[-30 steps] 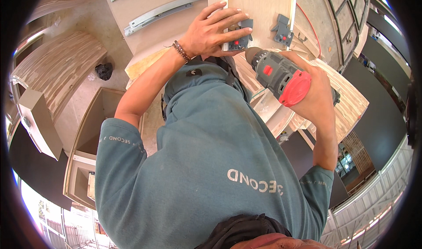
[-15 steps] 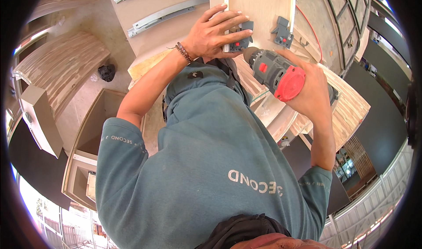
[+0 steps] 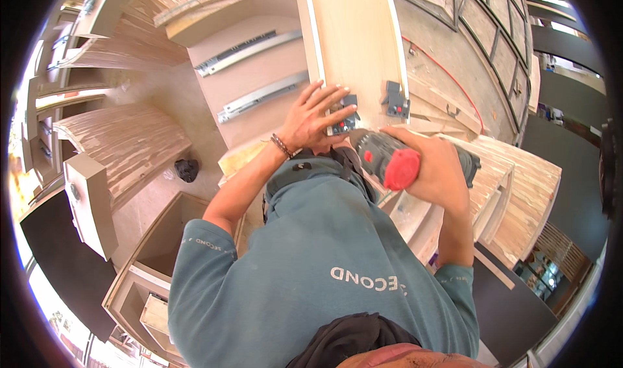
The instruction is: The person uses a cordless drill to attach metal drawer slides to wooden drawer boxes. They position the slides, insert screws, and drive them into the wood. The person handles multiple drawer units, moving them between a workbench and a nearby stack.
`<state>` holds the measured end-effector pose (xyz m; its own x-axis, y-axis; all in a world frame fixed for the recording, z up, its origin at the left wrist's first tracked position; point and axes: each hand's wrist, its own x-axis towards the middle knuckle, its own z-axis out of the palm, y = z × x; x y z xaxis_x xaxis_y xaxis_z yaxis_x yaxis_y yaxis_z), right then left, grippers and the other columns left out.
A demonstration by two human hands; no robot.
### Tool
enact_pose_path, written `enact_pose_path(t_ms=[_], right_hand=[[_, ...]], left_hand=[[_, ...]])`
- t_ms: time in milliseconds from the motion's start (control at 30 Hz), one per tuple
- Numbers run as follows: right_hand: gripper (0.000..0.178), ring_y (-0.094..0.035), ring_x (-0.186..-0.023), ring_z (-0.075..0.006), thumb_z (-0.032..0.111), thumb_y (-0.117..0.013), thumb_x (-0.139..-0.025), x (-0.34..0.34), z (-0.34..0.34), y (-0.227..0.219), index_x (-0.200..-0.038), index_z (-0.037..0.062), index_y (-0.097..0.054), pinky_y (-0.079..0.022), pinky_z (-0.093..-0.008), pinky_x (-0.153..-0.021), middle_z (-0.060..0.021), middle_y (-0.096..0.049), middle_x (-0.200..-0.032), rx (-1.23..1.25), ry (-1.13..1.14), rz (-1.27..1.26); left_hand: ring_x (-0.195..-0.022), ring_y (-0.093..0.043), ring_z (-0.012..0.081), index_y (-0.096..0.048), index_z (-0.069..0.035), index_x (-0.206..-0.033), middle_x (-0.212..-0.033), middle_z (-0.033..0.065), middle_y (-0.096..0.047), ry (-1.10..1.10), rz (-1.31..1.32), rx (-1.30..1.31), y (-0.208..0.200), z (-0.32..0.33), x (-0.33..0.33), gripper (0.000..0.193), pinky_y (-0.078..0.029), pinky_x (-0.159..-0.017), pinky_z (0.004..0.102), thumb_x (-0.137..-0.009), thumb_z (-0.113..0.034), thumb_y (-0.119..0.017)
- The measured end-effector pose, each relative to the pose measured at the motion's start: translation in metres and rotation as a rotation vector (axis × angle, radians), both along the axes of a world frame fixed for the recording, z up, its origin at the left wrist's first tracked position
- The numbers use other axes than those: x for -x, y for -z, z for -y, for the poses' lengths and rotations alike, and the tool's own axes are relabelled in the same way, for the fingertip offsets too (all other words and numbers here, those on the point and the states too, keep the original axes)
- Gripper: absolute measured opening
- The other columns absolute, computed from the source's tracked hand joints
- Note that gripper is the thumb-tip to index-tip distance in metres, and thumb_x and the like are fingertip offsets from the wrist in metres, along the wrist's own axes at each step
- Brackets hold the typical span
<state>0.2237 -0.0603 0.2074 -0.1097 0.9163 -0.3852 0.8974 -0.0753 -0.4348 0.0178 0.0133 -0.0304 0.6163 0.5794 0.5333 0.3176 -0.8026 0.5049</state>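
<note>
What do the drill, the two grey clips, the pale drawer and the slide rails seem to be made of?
Drill: housing likely plastic, matte grey with a red end; it looks moulded.
Grey clips: probably plastic, given their dull, even colour and red inset.
Drawer: wood or wood-look board, smooth and pale tan.
Slide rails: probably metal, from their silvery sheen.
</note>
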Motion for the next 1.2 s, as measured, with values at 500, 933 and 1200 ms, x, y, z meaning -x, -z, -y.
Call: enact_pose_path(t_ms=[500,933,1200], right_hand=[[0.043,-0.066,-0.090,-0.0160,-0.005,-0.075,-0.077,-0.058,0.124,0.042,-0.118,0.0001,-0.066,-0.053,-0.0324,-0.079,-0.0085,-0.073,-0.104,-0.457,1.069,-0.770],[0.041,-0.060,-0.074,-0.0148,-0.008,-0.072,-0.074,-0.087,0.178,0.084,-0.114,-0.0014,-0.066,-0.049,-0.0290,-0.068,-0.0093,-0.071,-0.099,-0.586,1.319,-0.897],[0.045,-0.065,-0.084,-0.0159,-0.011,-0.074,-0.074,-0.103,0.201,0.101,-0.117,-0.0009,-0.065,-0.055,-0.0305,-0.071,-0.0085,-0.070,-0.099,-0.578,1.304,-0.915]], left_hand=[[-0.122,-0.061,0.0297,-0.075,-0.014,-0.117,-0.118,0.0057,-0.071,-0.120,0.084,0.133,-0.067,0.013,-0.024,0.038,-0.048,-0.103,0.0479,-0.081,-0.019,-0.084],[-0.129,-0.052,0.0362,-0.063,-0.016,-0.137,-0.139,0.0143,-0.057,-0.030,-0.181,0.141,-0.074,0.012,-0.117,0.061,-0.043,-0.110,0.0496,-0.082,-0.034,-0.081],[-0.124,-0.054,0.0328,-0.069,-0.017,-0.129,-0.131,0.0113,-0.060,-0.039,-0.376,0.113,-0.071,0.020,-0.121,0.059,-0.044,-0.106,0.0471,-0.077,-0.039,-0.085]])
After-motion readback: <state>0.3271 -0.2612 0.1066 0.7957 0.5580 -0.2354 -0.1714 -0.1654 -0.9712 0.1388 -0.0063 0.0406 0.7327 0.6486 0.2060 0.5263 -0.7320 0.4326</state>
